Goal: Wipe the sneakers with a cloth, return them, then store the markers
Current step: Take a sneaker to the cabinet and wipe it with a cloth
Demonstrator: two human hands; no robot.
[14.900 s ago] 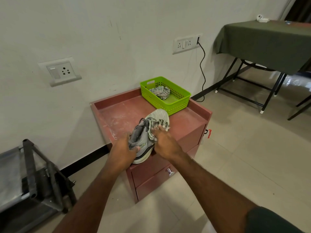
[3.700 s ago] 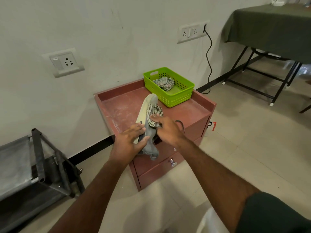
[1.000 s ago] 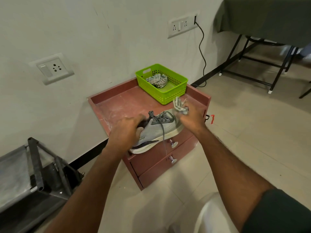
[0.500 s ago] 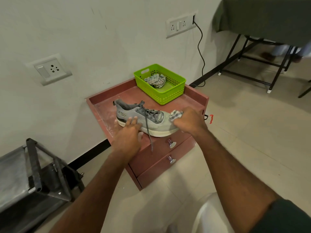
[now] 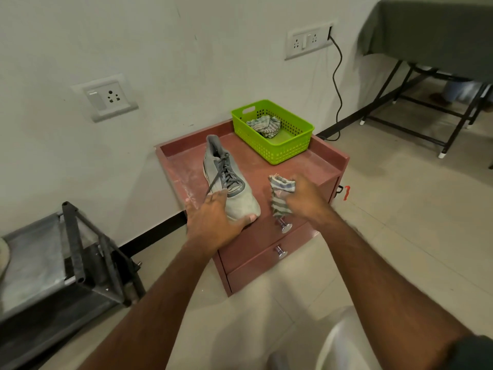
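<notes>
Readable text: we find none.
sneaker (image 5: 229,182): we can make out no legible brand mark.
wall sockets (image 5: 306,41): we see no lettering.
</notes>
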